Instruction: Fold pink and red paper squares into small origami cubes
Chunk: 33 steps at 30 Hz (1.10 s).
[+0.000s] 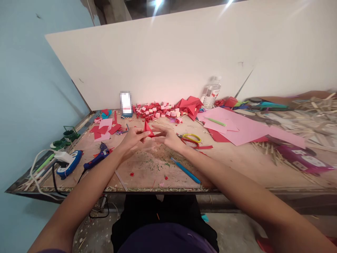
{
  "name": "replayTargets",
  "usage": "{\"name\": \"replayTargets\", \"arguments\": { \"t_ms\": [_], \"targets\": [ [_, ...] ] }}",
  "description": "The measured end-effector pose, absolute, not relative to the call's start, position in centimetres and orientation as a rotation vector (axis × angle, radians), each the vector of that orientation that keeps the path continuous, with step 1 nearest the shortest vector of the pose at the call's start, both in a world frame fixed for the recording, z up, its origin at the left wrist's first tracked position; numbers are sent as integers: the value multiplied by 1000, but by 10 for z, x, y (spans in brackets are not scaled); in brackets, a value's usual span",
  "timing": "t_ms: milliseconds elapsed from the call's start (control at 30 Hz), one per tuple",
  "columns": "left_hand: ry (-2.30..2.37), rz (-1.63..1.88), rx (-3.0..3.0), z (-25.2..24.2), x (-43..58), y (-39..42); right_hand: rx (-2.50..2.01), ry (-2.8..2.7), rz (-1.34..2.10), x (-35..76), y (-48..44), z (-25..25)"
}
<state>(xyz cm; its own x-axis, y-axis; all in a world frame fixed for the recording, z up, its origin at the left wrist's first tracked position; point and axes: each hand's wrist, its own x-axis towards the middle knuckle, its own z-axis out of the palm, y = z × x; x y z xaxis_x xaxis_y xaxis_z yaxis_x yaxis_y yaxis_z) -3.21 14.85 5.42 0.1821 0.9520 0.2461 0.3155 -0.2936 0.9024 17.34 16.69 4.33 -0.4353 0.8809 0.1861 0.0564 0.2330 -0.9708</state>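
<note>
A small piece of folded red paper [147, 130] with a pointed top is held up over the middle of the table. My left hand [133, 138] pinches it from the left, thumb across its front. From the other side, the fingers of my right hand [168, 137] meet its right corner, bent around it. Yellow-and-red-handled scissors [193, 138] lie just beyond my right wrist. Nearer to me is a blue pen-like stick [185, 170] on the table. A heap of small red and pink folded paper pieces [158, 110] sits behind my hands.
On the left are a blue glue gun [96, 160], a blue-and-white power strip [70, 165] with cables, and cut paper [105, 128]. A phone [126, 104] stands at the back. Pink sheets [237, 126], a clear bottle [211, 93] and a purple packet [302, 158] are on the right.
</note>
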Motion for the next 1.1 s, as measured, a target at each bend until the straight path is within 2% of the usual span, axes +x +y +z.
{"name": "replayTargets", "arguments": {
  "t_ms": [367, 467, 567, 667, 800, 1100],
  "targets": [
    [1305, 1126, 1792, 43, -32, 154, -955, -1409, 1502, 176, 172, 38],
    [1391, 1307, 1922, 41, -33, 156, -968, -1357, 1514, 177, 173, 38],
    [1347, 1465, 2290, 41, -33, 156, -977, -1327, 1513, 176, 175, 37],
    [1207, 1242, 2686, 42, -33, 153, -995, -1280, 1514, 175, 173, 38],
    [1188, 1002, 2854, 38, -33, 151, -993, -1260, 1511, 175, 170, 41],
    [1288, 1108, 2653, 43, -29, 146, -968, -1334, 1576, 173, 167, 43]
  ]
}}
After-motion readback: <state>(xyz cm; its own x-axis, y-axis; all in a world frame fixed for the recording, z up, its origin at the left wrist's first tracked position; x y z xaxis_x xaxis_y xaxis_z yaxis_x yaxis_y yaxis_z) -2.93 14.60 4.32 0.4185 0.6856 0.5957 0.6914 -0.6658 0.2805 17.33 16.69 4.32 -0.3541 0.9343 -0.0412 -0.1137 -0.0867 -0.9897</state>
